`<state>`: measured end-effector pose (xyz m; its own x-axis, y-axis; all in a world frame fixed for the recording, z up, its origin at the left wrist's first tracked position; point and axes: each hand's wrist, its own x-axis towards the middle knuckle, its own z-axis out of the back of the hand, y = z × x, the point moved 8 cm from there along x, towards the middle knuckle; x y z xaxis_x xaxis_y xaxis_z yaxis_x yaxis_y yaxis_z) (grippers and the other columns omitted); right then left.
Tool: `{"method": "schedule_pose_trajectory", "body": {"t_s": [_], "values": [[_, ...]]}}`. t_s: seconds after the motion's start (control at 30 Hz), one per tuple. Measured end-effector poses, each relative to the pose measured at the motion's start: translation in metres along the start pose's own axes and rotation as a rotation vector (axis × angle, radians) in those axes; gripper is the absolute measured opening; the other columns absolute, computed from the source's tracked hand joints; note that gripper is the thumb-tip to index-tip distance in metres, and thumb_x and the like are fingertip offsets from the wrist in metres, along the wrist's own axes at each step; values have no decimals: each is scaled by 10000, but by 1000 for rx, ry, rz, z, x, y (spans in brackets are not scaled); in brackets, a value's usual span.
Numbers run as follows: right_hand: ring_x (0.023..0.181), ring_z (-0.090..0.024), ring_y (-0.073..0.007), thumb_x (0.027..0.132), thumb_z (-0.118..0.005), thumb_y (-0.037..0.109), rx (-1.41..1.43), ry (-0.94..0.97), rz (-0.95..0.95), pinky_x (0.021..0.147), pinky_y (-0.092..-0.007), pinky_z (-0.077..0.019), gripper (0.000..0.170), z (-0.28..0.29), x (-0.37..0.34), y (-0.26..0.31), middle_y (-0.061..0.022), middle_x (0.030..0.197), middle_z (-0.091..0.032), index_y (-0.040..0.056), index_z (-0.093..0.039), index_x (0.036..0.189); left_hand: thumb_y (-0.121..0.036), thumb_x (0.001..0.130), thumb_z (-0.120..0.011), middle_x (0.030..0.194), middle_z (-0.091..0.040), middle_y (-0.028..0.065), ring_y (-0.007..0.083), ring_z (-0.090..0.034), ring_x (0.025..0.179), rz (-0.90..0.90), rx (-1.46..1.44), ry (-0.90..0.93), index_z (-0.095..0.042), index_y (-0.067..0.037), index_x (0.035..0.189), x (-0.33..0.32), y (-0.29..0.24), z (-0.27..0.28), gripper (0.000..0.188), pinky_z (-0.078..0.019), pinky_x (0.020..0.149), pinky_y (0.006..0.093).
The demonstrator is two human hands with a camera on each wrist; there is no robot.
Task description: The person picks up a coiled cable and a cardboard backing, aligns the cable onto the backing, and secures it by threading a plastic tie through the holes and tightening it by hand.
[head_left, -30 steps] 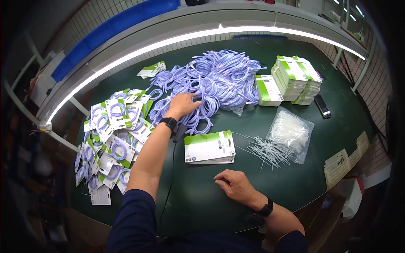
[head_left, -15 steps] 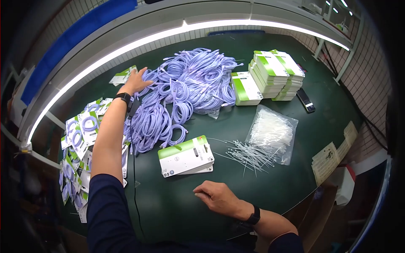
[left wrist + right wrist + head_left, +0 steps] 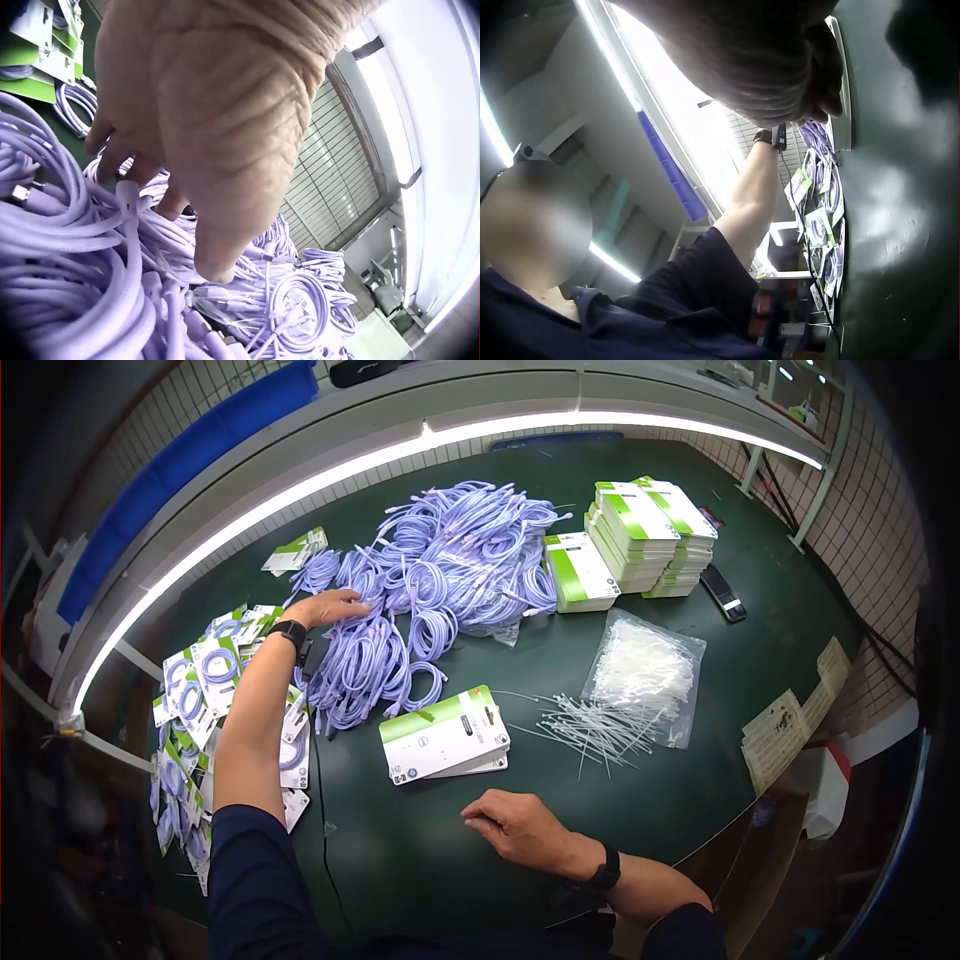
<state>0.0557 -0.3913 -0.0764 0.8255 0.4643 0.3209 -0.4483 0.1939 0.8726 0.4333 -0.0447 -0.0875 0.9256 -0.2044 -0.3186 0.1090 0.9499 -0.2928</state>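
Observation:
My left hand (image 3: 335,607) reaches over coiled lilac cables (image 3: 360,660) left of the main pile. In the left wrist view its fingers (image 3: 174,202) point down among the cable loops, with the thumb apart from them; nothing shows gripped. My right hand (image 3: 520,828) rests near the front of the table, fingers loosely curled and holding nothing. Just beyond it lies a small fanned stack of white and green cards (image 3: 445,740). In the right wrist view the right hand (image 3: 780,67) is dark and partly cut off.
Carded cables (image 3: 200,700) heap up at the left. Loose white cable ties (image 3: 600,725) lie beside a clear bag of ties (image 3: 645,665). Stacked cards (image 3: 640,540) stand at the back right near a black phone (image 3: 722,595). Flat cards (image 3: 295,550) lie at the far left. A light bar arches behind.
My left hand went from the cables out toward the far-left cards, then came back nearer onto the cables. The head view shifted. My right hand stayed nearly still.

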Motion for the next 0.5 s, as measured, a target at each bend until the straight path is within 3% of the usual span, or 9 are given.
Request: {"method": "schedule_pose_trajectory", "body": {"t_s": [0.23, 0.33, 0.4, 0.47, 0.5], "values": [[800, -729, -316, 957, -743, 80, -49, -34, 58, 709, -384, -594, 103, 2, -3, -2, -136, 955, -726, 26, -710, 1039, -583, 894, -737, 1366, -704, 211, 371, -703, 1210, 139, 90, 177, -655, -75, 1433, -74, -77, 19, 745, -551, 1021, 453], [835, -717, -330, 969, -720, 108, -40, -32, 57, 741, -414, -584, 102, 2, -5, -1, -122, 961, -717, 44, -694, 1043, -487, 872, -779, 1229, -739, 224, 404, -729, 1078, -133, 617, -140, -714, -61, 1285, -75, -167, 29, 596, -579, 933, 480], [852, -711, -337, 975, -709, 122, -37, -28, 59, 757, -430, -579, 102, 1, -6, -2, -115, 965, -712, 52, -687, 1045, -356, 855, -816, 1136, -716, 228, 431, -704, 1020, -443, 310, -290, -726, -64, 1157, -75, -230, 11, 429, -566, 891, 510], [853, -710, -335, 976, -706, 129, -50, -19, 77, 756, -432, -579, 98, -3, -7, -3, -111, 959, -705, 55, -684, 1037, -291, 830, -843, 1133, -668, 182, 397, -674, 1051, -681, 244, -376, -728, -71, 1090, -89, -286, -18, 360, -556, 897, 489], [853, -710, -334, 977, -705, 132, -58, -13, 86, 755, -433, -580, 96, -3, -7, -3, -109, 955, -702, 57, -683, 1032, -291, 830, -843, 1133, -668, 182, 397, -674, 1051, -684, 249, -377, -728, -71, 1090, -82, -298, -26, 360, -556, 897, 489]]}}
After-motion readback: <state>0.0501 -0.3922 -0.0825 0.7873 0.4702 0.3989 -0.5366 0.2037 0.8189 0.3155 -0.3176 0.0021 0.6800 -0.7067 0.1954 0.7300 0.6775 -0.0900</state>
